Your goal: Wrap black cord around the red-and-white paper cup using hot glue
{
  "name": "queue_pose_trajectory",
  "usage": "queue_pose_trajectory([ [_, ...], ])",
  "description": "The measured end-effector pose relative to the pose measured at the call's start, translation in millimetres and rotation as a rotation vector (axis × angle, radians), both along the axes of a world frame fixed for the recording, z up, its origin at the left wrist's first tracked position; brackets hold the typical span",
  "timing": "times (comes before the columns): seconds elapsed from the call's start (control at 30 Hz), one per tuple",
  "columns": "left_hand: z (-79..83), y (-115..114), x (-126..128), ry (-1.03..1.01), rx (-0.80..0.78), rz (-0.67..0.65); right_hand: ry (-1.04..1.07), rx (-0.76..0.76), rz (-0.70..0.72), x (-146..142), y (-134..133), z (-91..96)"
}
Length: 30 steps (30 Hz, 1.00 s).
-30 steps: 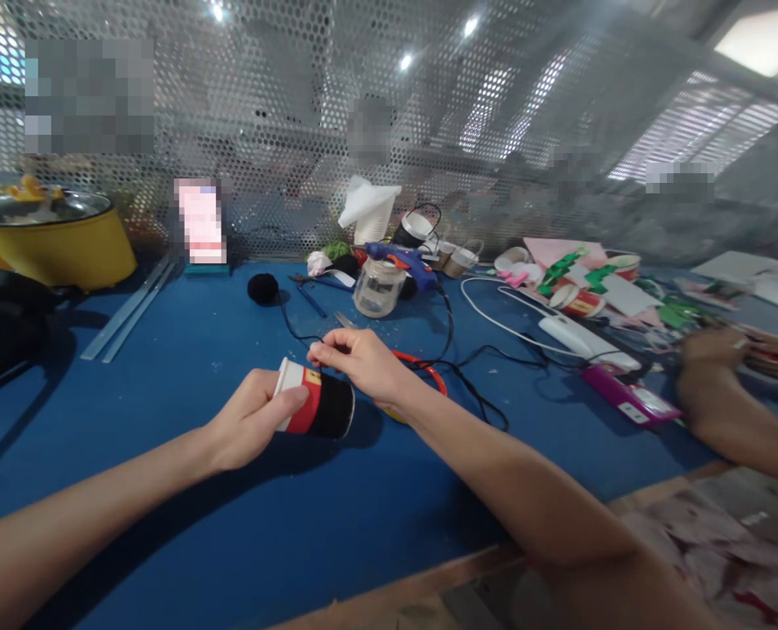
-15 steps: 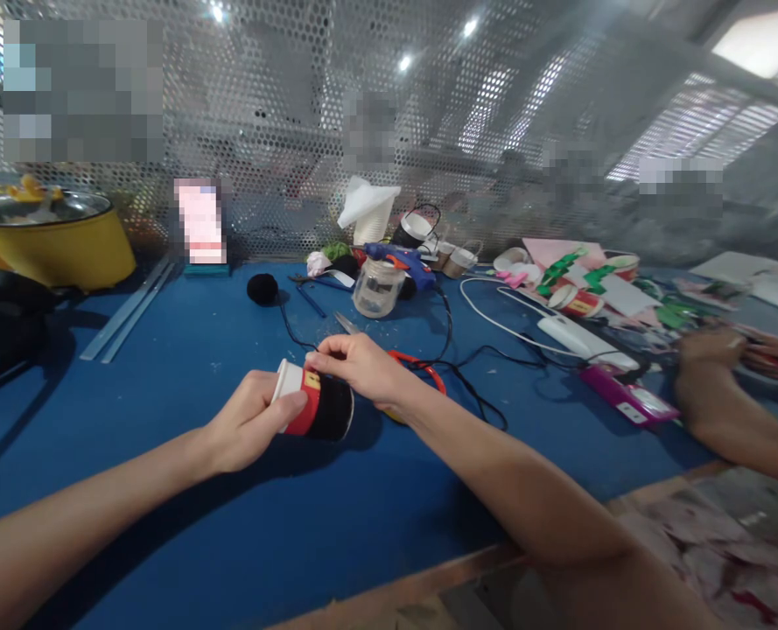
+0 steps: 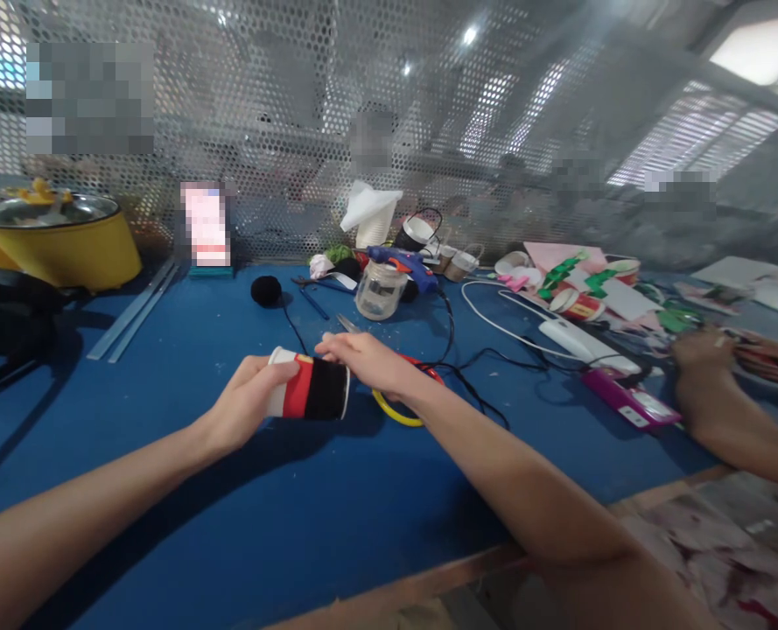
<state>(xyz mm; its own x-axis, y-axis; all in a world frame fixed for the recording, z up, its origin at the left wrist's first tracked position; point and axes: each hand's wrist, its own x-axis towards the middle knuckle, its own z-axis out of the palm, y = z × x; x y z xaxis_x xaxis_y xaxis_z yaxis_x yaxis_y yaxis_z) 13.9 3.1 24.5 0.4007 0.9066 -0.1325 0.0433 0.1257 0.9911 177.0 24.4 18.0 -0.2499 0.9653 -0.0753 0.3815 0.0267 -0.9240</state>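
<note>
My left hand (image 3: 248, 394) is closed around the white and red end of a paper cup (image 3: 295, 398), held tilted on its side above the blue table. Black yarn (image 3: 326, 391) covers the cup's other end in a wide band. A strand runs from a black yarn ball (image 3: 266, 290) on the table towards the cup and my right hand. At the cup's upper edge, my right hand (image 3: 360, 357) pinches the yarn, its fingertips partly hidden. Beneath my right wrist lie scissors (image 3: 398, 411) with red and yellow handles, partly covered by the arm.
Behind the hands stand a clear jar (image 3: 379, 293) and a blue glue gun (image 3: 405, 262) with a black cord. A white power strip (image 3: 582, 343) and a purple box (image 3: 628, 398) lie to the right, near another person's arm (image 3: 723, 402). A yellow pot (image 3: 60, 249) stands far left.
The cup has turned to lie more level and shifted slightly up and left with my left hand. My right hand has moved a little over its edge, uncovering more of the yellow scissor handle.
</note>
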Motion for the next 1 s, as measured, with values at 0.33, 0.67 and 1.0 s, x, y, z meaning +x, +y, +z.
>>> queue_pose_trajectory([
  [0.33, -7.5, 15.9, -3.8, -0.122, 0.024, 0.123, 0.038, -0.064, 0.229, 2.6, -15.6, 15.2],
  [0.67, -1.8, 15.7, 1.0, -0.213, -0.267, 0.042, -0.162, 0.423, 0.089, 3.3, -34.1, -10.2],
  [1.0, -4.1, 9.4, 1.4, -0.142, -0.184, -0.011, -0.297, 0.673, 0.116, -1.1, -40.7, -11.4],
])
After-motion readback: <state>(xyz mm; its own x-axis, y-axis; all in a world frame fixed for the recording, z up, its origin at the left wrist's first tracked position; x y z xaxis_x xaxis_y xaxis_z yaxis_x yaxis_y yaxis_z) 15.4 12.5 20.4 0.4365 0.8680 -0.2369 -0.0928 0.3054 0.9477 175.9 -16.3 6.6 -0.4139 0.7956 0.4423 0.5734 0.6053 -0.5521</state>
